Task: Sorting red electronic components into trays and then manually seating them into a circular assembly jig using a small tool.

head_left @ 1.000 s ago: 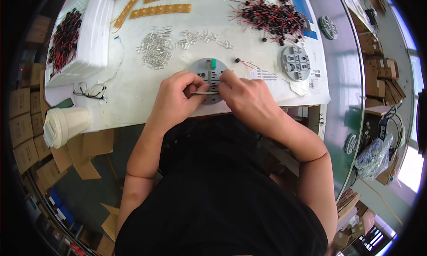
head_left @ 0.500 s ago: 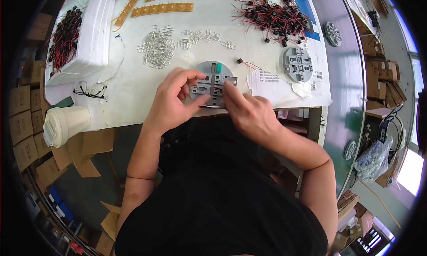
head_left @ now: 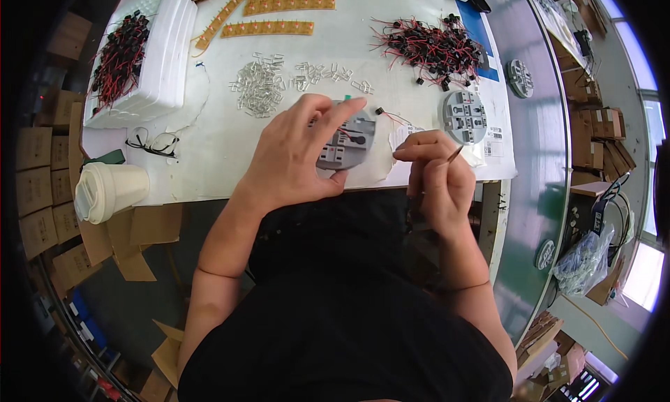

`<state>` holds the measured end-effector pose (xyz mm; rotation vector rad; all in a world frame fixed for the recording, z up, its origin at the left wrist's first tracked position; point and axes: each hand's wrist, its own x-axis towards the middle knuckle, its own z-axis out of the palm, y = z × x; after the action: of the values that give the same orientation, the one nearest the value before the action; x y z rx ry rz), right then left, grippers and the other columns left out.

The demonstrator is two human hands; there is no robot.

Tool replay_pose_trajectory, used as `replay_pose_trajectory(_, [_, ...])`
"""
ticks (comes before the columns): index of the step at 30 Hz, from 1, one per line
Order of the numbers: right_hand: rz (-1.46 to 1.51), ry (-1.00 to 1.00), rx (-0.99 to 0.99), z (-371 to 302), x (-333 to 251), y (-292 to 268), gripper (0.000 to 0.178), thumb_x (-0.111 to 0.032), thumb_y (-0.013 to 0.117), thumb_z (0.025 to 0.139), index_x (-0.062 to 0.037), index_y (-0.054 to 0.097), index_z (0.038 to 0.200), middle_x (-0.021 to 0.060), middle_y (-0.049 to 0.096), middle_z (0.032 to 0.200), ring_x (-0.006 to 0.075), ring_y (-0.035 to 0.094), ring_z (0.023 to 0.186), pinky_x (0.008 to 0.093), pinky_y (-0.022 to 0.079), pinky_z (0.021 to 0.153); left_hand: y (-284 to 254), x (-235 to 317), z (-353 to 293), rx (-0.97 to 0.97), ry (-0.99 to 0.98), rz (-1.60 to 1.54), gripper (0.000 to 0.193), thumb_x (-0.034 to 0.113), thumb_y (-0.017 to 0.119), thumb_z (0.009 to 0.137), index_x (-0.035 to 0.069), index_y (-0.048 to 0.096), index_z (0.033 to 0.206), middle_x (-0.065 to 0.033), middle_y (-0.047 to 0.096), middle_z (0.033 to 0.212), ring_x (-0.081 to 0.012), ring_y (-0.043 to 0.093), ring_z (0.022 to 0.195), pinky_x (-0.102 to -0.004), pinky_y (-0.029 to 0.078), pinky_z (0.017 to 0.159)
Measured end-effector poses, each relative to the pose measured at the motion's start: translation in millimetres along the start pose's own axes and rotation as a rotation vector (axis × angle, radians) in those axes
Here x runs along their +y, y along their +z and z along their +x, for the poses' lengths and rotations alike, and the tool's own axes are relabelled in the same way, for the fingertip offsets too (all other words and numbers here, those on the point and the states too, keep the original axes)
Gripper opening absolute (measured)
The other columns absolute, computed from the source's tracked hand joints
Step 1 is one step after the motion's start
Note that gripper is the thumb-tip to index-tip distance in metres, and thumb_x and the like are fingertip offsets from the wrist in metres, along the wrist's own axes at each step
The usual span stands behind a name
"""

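Note:
My left hand (head_left: pixel 289 151) is closed around a round grey plastic base (head_left: pixel 359 140), thumb at its near edge and fingers over its far side. The base is tilted up off the table, showing slots and moulded recesses; a bit of green shows at its far rim. To the right, apart from the base, my right hand (head_left: pixel 440 175) is closed with the fingertips together. A thin pointed tool (head_left: pixel 456 153) sticks out of it; the rest is hidden by the fingers, so its exact kind is unclear. A small black part with red wires (head_left: pixel 380 112) lies just beyond, between the hands.
A pile of clear U-shaped pieces (head_left: pixel 258 86) lies beyond my left hand. Black parts with red wires (head_left: pixel 436 49) are heaped at far right, near another grey base (head_left: pixel 465 117). Left stand a white foam box (head_left: pixel 164 60), eyeglasses (head_left: pixel 153 144) and a lidded cup (head_left: pixel 112 191).
My right hand has drawn away from the base to the right, and a thin tool now shows in it. My left hand has gripped the base and tilted it up.

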<state>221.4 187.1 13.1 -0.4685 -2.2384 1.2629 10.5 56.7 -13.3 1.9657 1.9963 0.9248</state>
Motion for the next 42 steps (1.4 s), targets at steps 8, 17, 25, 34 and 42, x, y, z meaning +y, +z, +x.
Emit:
replay_pose_trajectory(8, [0.101,0.227,-0.025,9.3,42.0,21.9,0.032,-0.019,0.05,0.112,0.0032,0.073,0.105,0.0059,0.066,0.101,0.006,0.053,0.063,0.0221,0.044,0.058,4.1,7.8,4.2,0.015,-0.094,0.264,0.106,0.023,0.09,0.061,0.017,0.046,0.156,-0.0117,0.051,0.14,-0.0306,0.055,0.118,-0.0413,0.05,0.099])
replay_pose_trajectory(17, [0.355,0.416,0.084,-2.5,47.7,0.7,0.03,-0.024,0.06,0.109,0.0022,0.072,0.101,0.0036,0.066,0.084,0.0091,0.053,0.067,0.0267,0.044,0.062,15.9,0.6,-10.0,0.245,-0.008,-0.142,0.103,0.021,0.093,0.065,0.011,0.044,0.155,-0.016,0.048,0.139,-0.0372,0.052,0.124,-0.0466,0.049,0.103])
replay_pose_trajectory(25, [-0.276,0.157,-0.114,14.5,30.8,4.0,0.026,-0.023,0.064,0.105,-0.0001,0.068,0.094,0.0115,0.063,0.072,0.0241,0.061,0.066,0.0362,0.047,0.062,16.8,-6.5,-41.9,0.262,-0.189,-0.207,0.108,0.017,0.096,0.064,0.007,0.042,0.156,-0.0196,0.056,0.132,-0.0383,0.055,0.122,-0.0461,0.05,0.101])
replay_pose_trajectory(34, [-0.585,0.014,-0.403,28.5,6.9,22.4,0.034,-0.028,0.067,0.101,-0.0041,0.058,0.077,0.0166,0.062,0.062,0.0411,0.063,0.058,0.049,0.049,0.053,30.4,-3.2,-34.1,0.211,-0.264,-0.099,0.116,0.028,0.103,0.052,0.006,0.051,0.152,-0.0103,0.068,0.104,-0.0281,0.063,0.099,-0.0399,0.053,0.087])
replay_pose_trajectory(42, [-0.649,-0.073,-0.429,37.9,10.5,28.2,0.032,-0.028,0.067,0.101,-0.0047,0.06,0.079,0.0153,0.062,0.063,0.0385,0.064,0.057,0.0477,0.051,0.053,36.0,-3.5,-34.9,0.238,-0.253,-0.086,0.115,0.033,0.103,0.051,0.006,0.052,0.151,-0.0073,0.069,0.099,-0.0257,0.063,0.087,-0.0394,0.053,0.081])
